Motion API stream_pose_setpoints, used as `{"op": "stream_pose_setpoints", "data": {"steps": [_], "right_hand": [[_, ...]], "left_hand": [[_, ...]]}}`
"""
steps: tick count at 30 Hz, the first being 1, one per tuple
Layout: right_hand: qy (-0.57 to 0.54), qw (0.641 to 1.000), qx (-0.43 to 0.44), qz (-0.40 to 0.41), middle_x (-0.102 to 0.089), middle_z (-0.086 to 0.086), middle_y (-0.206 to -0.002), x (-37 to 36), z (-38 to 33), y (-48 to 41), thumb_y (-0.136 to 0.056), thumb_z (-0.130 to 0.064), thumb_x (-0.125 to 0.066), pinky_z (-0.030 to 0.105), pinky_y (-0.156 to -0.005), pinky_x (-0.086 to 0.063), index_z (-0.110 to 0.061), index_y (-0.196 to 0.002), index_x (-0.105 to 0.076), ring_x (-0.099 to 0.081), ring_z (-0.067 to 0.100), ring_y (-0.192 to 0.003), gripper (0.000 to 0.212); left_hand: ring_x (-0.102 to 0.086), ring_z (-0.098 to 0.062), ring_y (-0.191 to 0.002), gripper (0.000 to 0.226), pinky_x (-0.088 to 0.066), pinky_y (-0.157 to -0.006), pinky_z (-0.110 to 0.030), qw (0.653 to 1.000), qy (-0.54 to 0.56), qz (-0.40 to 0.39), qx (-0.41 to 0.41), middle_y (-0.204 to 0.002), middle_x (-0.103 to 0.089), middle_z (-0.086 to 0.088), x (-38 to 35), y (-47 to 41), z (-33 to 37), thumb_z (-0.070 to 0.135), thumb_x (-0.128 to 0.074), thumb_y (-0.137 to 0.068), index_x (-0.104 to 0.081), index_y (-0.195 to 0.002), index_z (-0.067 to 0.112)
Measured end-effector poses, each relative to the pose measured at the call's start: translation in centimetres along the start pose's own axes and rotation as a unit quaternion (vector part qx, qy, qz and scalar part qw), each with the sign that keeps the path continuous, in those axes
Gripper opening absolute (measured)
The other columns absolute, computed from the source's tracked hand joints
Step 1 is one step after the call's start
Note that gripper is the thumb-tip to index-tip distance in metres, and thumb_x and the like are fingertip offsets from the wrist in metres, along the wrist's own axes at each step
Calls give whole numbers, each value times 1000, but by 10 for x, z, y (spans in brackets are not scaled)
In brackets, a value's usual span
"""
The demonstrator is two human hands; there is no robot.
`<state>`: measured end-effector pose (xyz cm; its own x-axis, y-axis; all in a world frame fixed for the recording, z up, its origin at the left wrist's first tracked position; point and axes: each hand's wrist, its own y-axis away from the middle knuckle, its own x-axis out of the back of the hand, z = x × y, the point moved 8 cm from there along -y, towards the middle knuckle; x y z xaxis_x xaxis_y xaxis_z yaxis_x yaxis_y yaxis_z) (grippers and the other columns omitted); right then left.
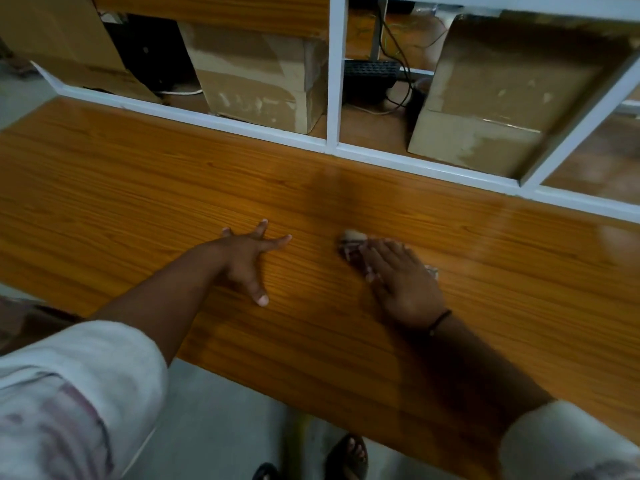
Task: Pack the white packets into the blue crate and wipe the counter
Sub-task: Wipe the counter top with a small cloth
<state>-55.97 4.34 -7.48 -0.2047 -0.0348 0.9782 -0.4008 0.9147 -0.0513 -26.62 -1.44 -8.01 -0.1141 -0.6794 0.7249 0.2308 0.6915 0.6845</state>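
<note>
One small cloth [351, 244], pale with reddish marks, lies on the wooden tabletop [138, 188] a little right of centre, pinned under the right hand [398, 282]. That hand lies flat, palm down, fingers stretched out together over the cloth; only the cloth's far-left end and a bit at the hand's right edge show past it. A dark band [440, 320] circles the right wrist. The picture is blurred around this hand.

Left of the cloth and apart from it, the left hand [247, 259] rests on the bare wood, open, its fingers spread wide and the thumb pointing toward the near edge. It holds nothing. Both forearms come in from the near side out of pale sleeves [69, 403].

Along the tabletop's far edge runs a white frame [334, 84] with openings. Behind it stand cardboard boxes: one [256, 74] at far centre, a larger one [512, 95] at far right, another [59, 32] at far left. Between the centre and right boxes sit a dark keyboard [370, 76] and loose cables [401, 50].

Below the near edge, the grey floor [221, 420] shows, with a sandalled foot [349, 455].
</note>
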Motion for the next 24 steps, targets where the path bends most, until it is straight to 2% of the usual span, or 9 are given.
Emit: {"op": "stream_pose_setpoints", "data": {"steps": [4, 5, 8, 10, 15, 17, 19, 21, 24], "right_hand": [[4, 980, -192, 51, -31, 10, -162, 9, 26, -3, -102, -44, -24, 49, -121, -19, -19, -155, -34, -28, 34, -147, 59], [8, 982, -181, 55, -34, 12, -160, 8, 3, 0, -101, -43, -24, 50, -120, -21, -17, -154, -36, -32, 36, -145, 60], [-2, 1000, -14, 16, -39, 12, -157, -11, -86, 28, -100, -44, -27, 50, -121, -21, -16, -151, -41, -33, 35, -144, 60], [-2, 1000, 14, 0, -32, 8, -161, -13, -88, 39, -102, -45, -26, 48, -122, -16, -20, -155, -36, -27, 31, -148, 59], [2, 962, -268, 57, -31, 9, -162, 0, 2, 52, -102, -45, -24, 49, -122, -17, -22, -156, -32, -27, 34, -148, 60], [9, 970, -237, 57, -30, 12, -162, -2, -31, 57, -103, -44, -26, 50, -122, -17, -20, -156, -32, -27, 35, -148, 58], [15, 992, -122, 30, -28, 10, -163, -16, -85, 73, -104, -43, -29, 49, -123, -15, -20, -156, -31, -24, 33, -150, 57], [12, 998, -61, 3, -23, 4, -165, -23, -109, 96, -104, -45, -30, 46, -124, -10, -23, -157, -29, -18, 26, -152, 57], [20, 990, -136, 27, -23, 1, -165, -17, -78, 116, -104, -47, -26, 43, -124, -11, -27, -157, -28, -19, 25, -152, 57]], "left_hand": [[19, -48, -148, 142, 7, -115, -72, 1000, -5, 1, -9, -159, 38, 1, 0, -1, 0, 83, -81, -39, 19, -139, 71], [18, -48, -148, 143, 6, -115, -72, 1000, -3, 3, -9, -159, 37, 1, 0, 0, -1, 83, -81, -38, 18, -140, 70], [15, -45, -150, 141, 6, -116, -70, 1000, -16, 8, -11, -160, 35, -1, -1, 2, 0, 78, -83, -46, 16, -145, 64], [14, -43, -151, 139, 7, -117, -69, 1000, -20, 13, -13, -161, 33, -2, 2, 5, 3, 74, -83, -51, 15, -148, 61], [8, -39, -153, 136, 3, -118, -66, 999, -23, 31, -17, -163, 29, -2, 2, 9, 3, 73, -83, -54, 12, -150, 58], [5, -38, -154, 136, 0, -119, -64, 999, -21, 38, -16, -163, 28, -1, 0, 9, 1, 74, -82, -52, 10, -151, 58], [3, -37, -154, 139, -3, -121, -63, 999, -13, 36, -15, -164, 28, 0, -1, 10, 3, 76, -81, -46, 9, -151, 59], [3, -37, -154, 143, -7, -122, -61, 999, 2, 36, -14, -164, 27, 0, -3, 12, 2, 79, -78, -38, 7, -151, 58], [4, -38, -153, 153, -9, -122, -60, 999, 13, 27, -19, -164, 26, 0, -8, 13, -1, 88, -74, -24, 6, -150, 59]]}}
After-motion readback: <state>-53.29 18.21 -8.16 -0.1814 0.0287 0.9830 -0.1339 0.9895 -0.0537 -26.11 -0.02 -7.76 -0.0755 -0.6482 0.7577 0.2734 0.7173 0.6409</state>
